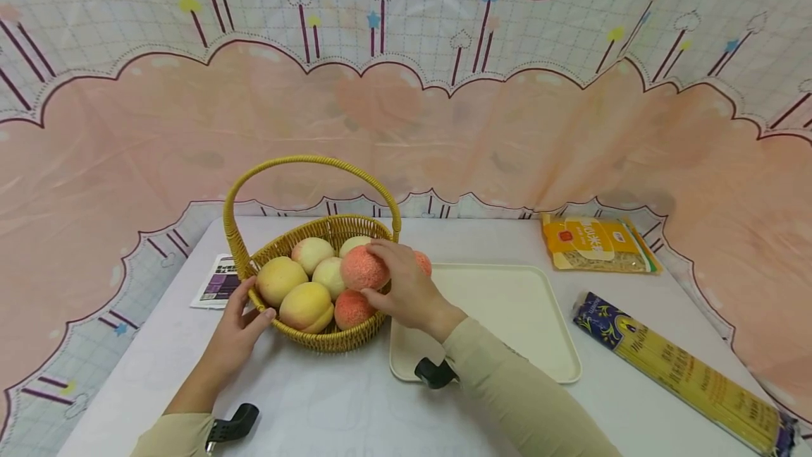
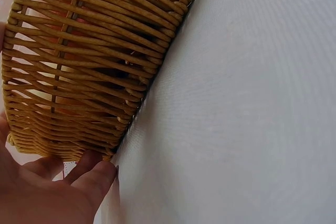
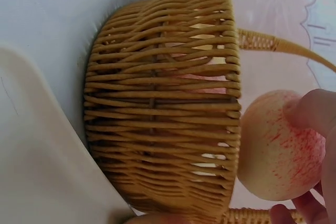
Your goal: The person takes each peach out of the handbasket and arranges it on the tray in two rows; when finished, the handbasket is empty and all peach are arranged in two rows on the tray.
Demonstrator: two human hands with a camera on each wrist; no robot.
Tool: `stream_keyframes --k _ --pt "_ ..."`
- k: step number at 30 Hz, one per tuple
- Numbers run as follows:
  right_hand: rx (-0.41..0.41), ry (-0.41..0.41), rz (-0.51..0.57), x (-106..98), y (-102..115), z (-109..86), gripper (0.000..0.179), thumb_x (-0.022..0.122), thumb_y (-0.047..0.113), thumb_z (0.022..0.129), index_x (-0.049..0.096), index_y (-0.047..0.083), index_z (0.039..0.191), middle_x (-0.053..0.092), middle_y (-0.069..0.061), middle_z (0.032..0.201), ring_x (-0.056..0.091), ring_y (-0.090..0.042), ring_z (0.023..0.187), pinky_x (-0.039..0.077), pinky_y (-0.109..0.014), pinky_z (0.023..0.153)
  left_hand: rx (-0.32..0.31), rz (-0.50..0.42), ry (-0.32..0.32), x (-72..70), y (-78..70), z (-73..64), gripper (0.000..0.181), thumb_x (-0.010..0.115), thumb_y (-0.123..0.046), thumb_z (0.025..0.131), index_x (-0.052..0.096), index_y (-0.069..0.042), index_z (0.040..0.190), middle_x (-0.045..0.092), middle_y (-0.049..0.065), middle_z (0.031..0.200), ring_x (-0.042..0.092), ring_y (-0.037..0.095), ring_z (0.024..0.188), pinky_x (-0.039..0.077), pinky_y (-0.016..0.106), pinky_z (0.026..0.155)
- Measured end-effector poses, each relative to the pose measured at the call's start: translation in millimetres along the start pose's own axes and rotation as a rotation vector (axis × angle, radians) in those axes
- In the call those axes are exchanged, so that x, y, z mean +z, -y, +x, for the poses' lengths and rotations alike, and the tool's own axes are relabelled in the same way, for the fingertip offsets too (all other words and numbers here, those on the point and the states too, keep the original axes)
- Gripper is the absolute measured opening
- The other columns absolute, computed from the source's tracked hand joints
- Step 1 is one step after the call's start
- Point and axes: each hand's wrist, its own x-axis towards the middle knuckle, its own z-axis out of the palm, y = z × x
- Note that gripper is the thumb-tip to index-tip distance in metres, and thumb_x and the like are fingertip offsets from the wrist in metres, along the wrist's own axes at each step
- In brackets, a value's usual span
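Note:
A yellow wicker basket (image 1: 345,337) with a tall arched handle (image 1: 311,159) holds several peaches, some yellow (image 1: 307,307), some pale, one red (image 1: 353,309). My left hand (image 1: 236,333) holds the basket at its left side; in the left wrist view its fingertips (image 2: 102,174) lie against the woven wall near the bottom. My right hand (image 1: 409,288) grips a pinkish-red peach (image 1: 364,268) over the basket's right rim. The right wrist view shows this peach (image 3: 278,148) beside the rim, pale underneath with red speckles. Another red peach (image 1: 423,264) shows partly behind the right hand.
A cream tray (image 1: 507,323) lies right of the basket, its corner close to the basket's base. Farther right are a yellow bag of grain (image 1: 599,245) and a long pack of noodles (image 1: 685,372). A purple-and-white packet (image 1: 217,284) lies behind the left hand. A patterned curtain hangs behind.

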Motion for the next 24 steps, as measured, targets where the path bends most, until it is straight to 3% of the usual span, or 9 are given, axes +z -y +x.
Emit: stream_keyframes --k 6,15,24 --pt "-0.035 -0.039 0.03 -11 -2 -7.7 0.059 0.08 0.011 0.081 0.055 -0.003 0.132 0.055 -0.016 0.139 0.047 -0.035 0.131 0.037 -0.046 0.112 -0.004 0.0 0.003 -0.1 -0.6 -0.1 0.077 0.053 -0.016 0.104 0.0 -0.003 0.159 -0.001 0.03 0.162 0.02 0.062 0.138 0.026 0.066 0.109" --pt "0.003 -0.032 0.05 -31 -10 -24.5 0.061 0.083 0.01 0.078 0.057 -0.001 0.132 0.058 -0.015 0.136 0.051 -0.032 0.128 0.044 -0.044 0.106 -0.003 -0.01 0.003 0.3 0.0 -0.6 0.077 0.053 -0.016 0.104 0.0 -0.002 0.159 -0.002 0.03 0.162 0.02 0.063 0.138 0.025 0.066 0.109" --pt "0.075 -0.015 0.095 -54 -28 -45.6 0.064 0.084 0.007 0.078 0.056 0.0 0.135 0.057 -0.015 0.137 0.054 -0.03 0.123 0.057 -0.041 0.088 0.002 -0.013 -0.002 -0.5 2.0 0.0 0.077 0.054 -0.017 0.104 0.001 -0.002 0.158 0.0 0.031 0.161 0.022 0.063 0.137 0.026 0.066 0.109"
